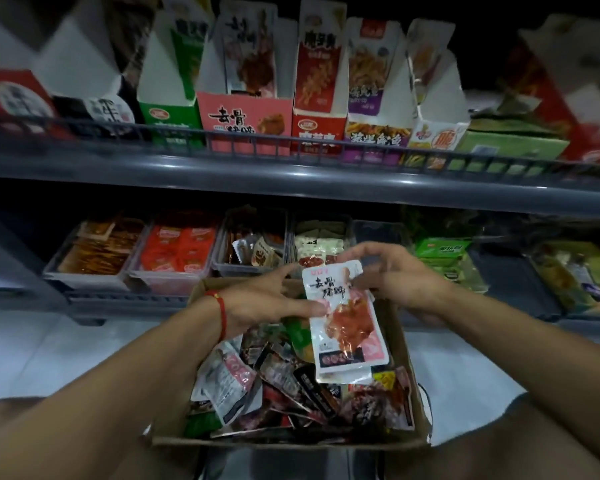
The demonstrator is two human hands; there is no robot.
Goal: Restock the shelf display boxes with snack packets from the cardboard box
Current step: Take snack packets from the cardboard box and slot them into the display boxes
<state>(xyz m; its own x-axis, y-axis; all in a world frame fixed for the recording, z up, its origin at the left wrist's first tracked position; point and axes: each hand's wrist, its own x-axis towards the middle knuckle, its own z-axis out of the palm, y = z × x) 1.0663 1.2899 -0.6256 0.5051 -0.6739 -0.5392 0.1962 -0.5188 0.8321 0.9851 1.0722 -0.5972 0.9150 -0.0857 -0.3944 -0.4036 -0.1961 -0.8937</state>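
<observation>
Head view. Above, a grey upper shelf [291, 174] with a rail, lined with upright display boxes: a pink display box [245, 121] showing one tall packet [253, 53] standing inside, a red box [317, 133] just right of it, a purple box [374, 140] next along, a green box [170, 123] to the left. Further boxes at both ends, blurred. Below, a lower shelf [125, 299] carrying clear trays: brown sachets in one tray [94, 254], red sachets in the next tray [177, 254], mixed small packs behind the hands, green packs [444, 252] off to the right. In front of the lower shelf, an open cardboard box [406, 341], heaped with loose snack packets [291, 386] in black, red and white wrappers. Pale floor [49, 348] on either side.

Held above the cardboard box, a white-and-pink snack packet [343, 323], upright and slightly tilted, same print as the pink display box; more edges visible beneath its bottom, count unclear. Left hand [260, 303], red string bracelet [222, 313] at the wrist, reaching in from the left with thumb on the packet's left edge, fingers behind: grip pinching the packet. Right hand [395, 275] arched over the top right corner, fingertips curled onto the packet's upper edge: grip likewise pinching it. Both forearms extended forward over the box.
</observation>
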